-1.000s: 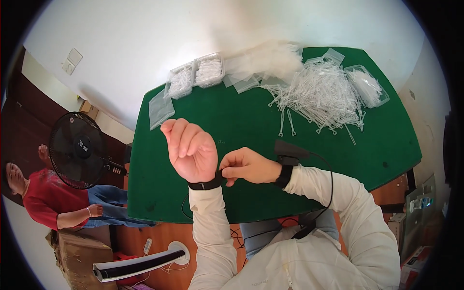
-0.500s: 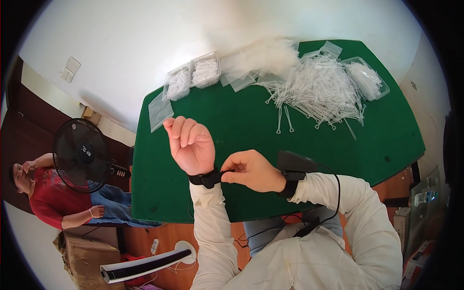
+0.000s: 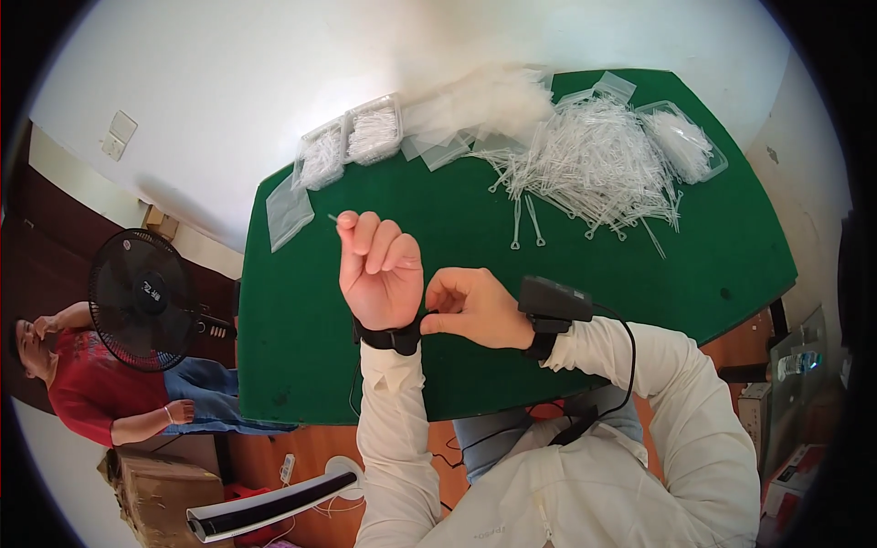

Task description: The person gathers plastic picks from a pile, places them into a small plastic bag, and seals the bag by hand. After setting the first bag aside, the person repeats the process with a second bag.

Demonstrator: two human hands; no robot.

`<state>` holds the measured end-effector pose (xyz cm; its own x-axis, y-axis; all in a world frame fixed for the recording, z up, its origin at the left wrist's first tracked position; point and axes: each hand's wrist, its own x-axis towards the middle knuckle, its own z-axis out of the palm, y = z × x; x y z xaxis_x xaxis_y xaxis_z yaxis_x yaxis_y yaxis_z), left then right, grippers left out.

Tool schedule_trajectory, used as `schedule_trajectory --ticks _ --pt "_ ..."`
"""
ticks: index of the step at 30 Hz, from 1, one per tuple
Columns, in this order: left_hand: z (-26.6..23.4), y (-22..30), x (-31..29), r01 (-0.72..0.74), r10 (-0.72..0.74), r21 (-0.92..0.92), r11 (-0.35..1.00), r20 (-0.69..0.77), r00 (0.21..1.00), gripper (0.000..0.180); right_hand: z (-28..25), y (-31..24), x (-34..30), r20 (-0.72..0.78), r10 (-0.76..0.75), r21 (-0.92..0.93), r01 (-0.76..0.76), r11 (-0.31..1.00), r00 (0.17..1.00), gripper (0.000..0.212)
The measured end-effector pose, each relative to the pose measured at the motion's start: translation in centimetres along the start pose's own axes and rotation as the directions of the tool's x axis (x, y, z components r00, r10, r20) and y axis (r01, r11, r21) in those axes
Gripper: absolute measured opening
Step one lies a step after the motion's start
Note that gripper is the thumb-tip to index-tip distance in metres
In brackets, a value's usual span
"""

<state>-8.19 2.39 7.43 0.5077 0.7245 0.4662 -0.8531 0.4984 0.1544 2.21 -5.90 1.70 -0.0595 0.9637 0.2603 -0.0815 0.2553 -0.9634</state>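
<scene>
My left hand [image 3: 384, 269] is raised palm up over the near left part of the green table, its fingers curled in. A small pale sliver shows at its fingertips; I cannot make out whether it is held. Round the left wrist sits a black wrist strap [image 3: 391, 340]. My right hand [image 3: 475, 309] pinches the right side of that strap between thumb and fingers. On my right wrist, a black device [image 3: 554, 300] is fixed by another black band, with a cable running from it along the arm.
On the green table [image 3: 438, 215] lie a big heap of clear plastic sticks [image 3: 598, 160], a tub of them [image 3: 678, 146], two filled tubs [image 3: 373, 135] and clear bags [image 3: 290, 215]. A fan [image 3: 146, 297] and a person in red [image 3: 100, 384] are at left.
My left hand has turned and shifted slightly right relative to the table. My right hand stays pinched at the strap. The whole view has shifted a little.
</scene>
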Motion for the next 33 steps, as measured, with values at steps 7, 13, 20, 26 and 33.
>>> schedule_trajectory --ticks 7,13,20,26,33 --pt "-4.2 -1.8 0.3 -0.034 0.035 0.993 -0.113 0.038 0.999 0.012 -10.9 -0.8 -0.5 -0.082 -0.175 -0.654 0.08 0.752 0.981 0.02" --pt "-7.4 -3.4 0.4 -0.382 -0.296 0.692 -0.613 0.247 0.922 0.009 -15.3 0.7 -0.5 -0.091 -0.083 -0.879 -0.041 0.476 0.992 0.012" --pt "-5.7 -6.5 -0.8 -0.205 -0.244 0.857 -0.472 0.097 0.965 0.015 -13.5 1.8 -0.4 0.0 -0.332 -0.945 0.108 0.308 0.943 0.011" --pt "-1.2 -9.9 -2.4 0.007 -0.195 0.99 -0.139 -0.034 0.98 0.024 -10.7 -0.2 -0.1 -0.28 -0.026 -0.116 -0.007 0.993 0.96 0.01" --pt "-1.5 -11.6 -3.1 -0.436 -0.236 0.895 -0.094 0.406 0.883 0.021 -9.9 -1.6 1.5 -0.343 0.237 0.482 -0.047 0.875 0.909 0.011"
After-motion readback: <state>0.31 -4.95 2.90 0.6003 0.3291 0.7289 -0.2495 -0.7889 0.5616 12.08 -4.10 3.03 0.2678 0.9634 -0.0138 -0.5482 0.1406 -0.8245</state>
